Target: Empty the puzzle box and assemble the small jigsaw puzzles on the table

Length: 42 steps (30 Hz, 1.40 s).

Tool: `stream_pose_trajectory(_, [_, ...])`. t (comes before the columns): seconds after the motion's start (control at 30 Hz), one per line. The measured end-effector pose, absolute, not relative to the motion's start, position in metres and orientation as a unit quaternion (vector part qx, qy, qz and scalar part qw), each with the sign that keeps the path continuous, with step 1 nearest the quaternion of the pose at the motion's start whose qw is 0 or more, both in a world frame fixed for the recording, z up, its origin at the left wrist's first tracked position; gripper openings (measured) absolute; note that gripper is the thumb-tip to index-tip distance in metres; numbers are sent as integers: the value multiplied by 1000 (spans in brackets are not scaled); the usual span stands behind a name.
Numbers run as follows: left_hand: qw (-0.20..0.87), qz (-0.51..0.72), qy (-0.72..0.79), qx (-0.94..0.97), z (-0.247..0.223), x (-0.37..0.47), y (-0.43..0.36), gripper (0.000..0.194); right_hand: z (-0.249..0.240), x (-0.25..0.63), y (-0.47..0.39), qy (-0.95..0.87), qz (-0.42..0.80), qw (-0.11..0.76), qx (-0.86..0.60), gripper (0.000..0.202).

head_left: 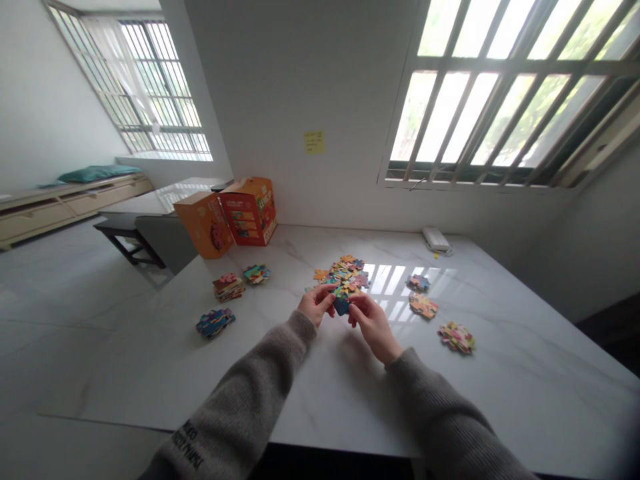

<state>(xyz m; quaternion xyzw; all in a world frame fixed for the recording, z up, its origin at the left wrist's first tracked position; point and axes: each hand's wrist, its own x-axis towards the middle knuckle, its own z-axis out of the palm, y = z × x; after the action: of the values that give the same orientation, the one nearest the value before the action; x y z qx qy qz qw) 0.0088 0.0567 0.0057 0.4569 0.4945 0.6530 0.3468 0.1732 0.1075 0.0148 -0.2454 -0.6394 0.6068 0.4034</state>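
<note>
Between my two hands is a dark blue-green puzzle piece (342, 305), held just above the table. My left hand (317, 303) pinches its left side, fingers closed. On its right edge the fingertips of my right hand (370, 321) are closed as well. Right behind the hands lies a loose heap of colourful puzzle pieces (345, 268). To the left sit stacks of pieces: a brown and pink stack (229, 287), a blue stack (215, 323) and a green-yellow stack (257, 273). On the right are a bluish stack (418, 283), an orange stack (423, 306) and a pink-green stack (457, 337).
An orange-red puzzle box (249, 212) stands open at the table's back left. A white device with a cable (436, 240) lies at the back right. The white marble-look table (320, 407) meets a wall bearing a yellow note (315, 143). A barred window (480, 107) is at right.
</note>
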Motion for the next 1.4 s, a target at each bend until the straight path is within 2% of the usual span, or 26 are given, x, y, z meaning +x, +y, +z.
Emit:
stream_pose_trajectory(0.17, [95,552,537,630,9,4,48,49,17,174,107,-602,614,430,-275,31])
stream_pose_trajectory(0.27, [29,508,542,669,8,2,47,46,17,174,106,-611,610,426,-271,33])
stream_pose_trajectory(0.4, [11,482,535,694,4,-2,48,52,14,175,107,-630,603,415,-258,32])
stream_pose_trajectory(0.5, [22,478,535,696,4,-6,49,50,12,176,110,-658,575,412,-259,30])
stream_pose_trajectory(0.7, [74,480,553,677,4,-11,50,50,22,189,115,-822,329,421,-196,29])
stream_pose_trajectory(0.8, [77,478,550,680,3,-12,49,51,26,193,118,-864,277,390,-156,26])
stream_pose_trajectory(1.17, [10,380,595,708,14,-15,28,51,23,191,112,-877,263,374,-144,35])
stream_pose_trajectory(1.4, [-145,333,771,524,11,-64,-73,43,23,193,110,-890,259,341,-156,30])
